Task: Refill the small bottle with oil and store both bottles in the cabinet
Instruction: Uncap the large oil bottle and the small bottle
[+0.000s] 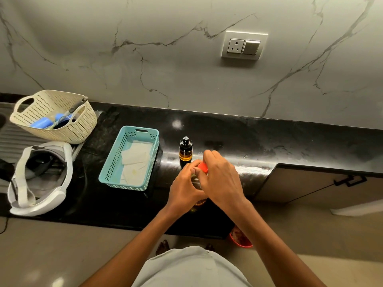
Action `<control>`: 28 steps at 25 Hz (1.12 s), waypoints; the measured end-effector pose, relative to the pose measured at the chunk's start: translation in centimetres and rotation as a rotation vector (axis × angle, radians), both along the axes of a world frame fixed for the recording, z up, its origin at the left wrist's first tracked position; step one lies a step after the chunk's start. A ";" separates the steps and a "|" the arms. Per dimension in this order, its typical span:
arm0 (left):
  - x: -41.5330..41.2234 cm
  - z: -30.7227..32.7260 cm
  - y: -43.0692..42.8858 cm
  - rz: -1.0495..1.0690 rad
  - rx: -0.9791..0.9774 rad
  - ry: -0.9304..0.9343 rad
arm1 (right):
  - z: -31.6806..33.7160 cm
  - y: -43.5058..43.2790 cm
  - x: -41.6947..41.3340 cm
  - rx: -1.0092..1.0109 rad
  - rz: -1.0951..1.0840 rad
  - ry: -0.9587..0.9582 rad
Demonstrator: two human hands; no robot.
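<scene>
Black stone countertop (269,137) below a veined marble wall (186,79): at its front edge a person grips a large oil bottle (199,200) with both hands. The left hand (184,187) wraps round the bottle's body, fingers curled against its clear side. The right hand (222,179) closes over the red cap (202,167) from above and from the right, so only part of the cap shows between the fingers. The bottle stands upright, and amber oil shows at its base below the hands.

Just behind the hands, apart from them, stands the small bottle (186,152), dark, with a black pump top and a band of amber oil visible through its side. To its left sits a teal perforated basket (113,160) holding pale folded sheets. Farther left, a cream woven-look basket (68,129) holds blue items, and a white headset (68,162) lies in front of it by the ridged drainboard.

At right, a beige cabinet door (310,187) with a black handle (350,180) stands ajar below the counter. A wall socket (244,45) sits above.
</scene>
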State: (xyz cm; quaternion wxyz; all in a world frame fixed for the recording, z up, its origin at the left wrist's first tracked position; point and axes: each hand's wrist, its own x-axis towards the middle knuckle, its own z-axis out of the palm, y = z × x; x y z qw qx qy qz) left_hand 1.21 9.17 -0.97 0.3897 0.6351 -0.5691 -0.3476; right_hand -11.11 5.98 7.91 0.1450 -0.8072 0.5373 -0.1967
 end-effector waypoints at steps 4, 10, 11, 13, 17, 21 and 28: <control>0.0 0.2 -0.2 -0.015 -0.001 -0.034 | 0.8 0.3 0.3 -0.003 0.015 -0.001; 0.3 0.4 -0.2 -0.016 0.067 -0.038 | 1.6 -0.5 -0.3 0.080 0.170 0.156; 0.3 0.3 -0.3 -0.015 0.072 -0.051 | 1.9 -0.7 -0.5 0.103 0.202 0.172; 0.2 0.1 -0.2 -0.019 0.077 -0.075 | 2.4 -1.0 -1.1 0.148 0.236 0.180; 0.3 0.0 -0.1 -0.018 0.074 -0.082 | 2.7 -0.7 -1.4 0.158 0.231 0.162; 0.3 0.2 0.0 -0.025 0.043 -0.093 | 2.5 -0.6 -0.5 0.075 0.042 0.170; 0.2 0.3 -0.3 -0.012 0.086 -0.090 | 3.9 -2.2 -0.5 0.239 0.230 0.163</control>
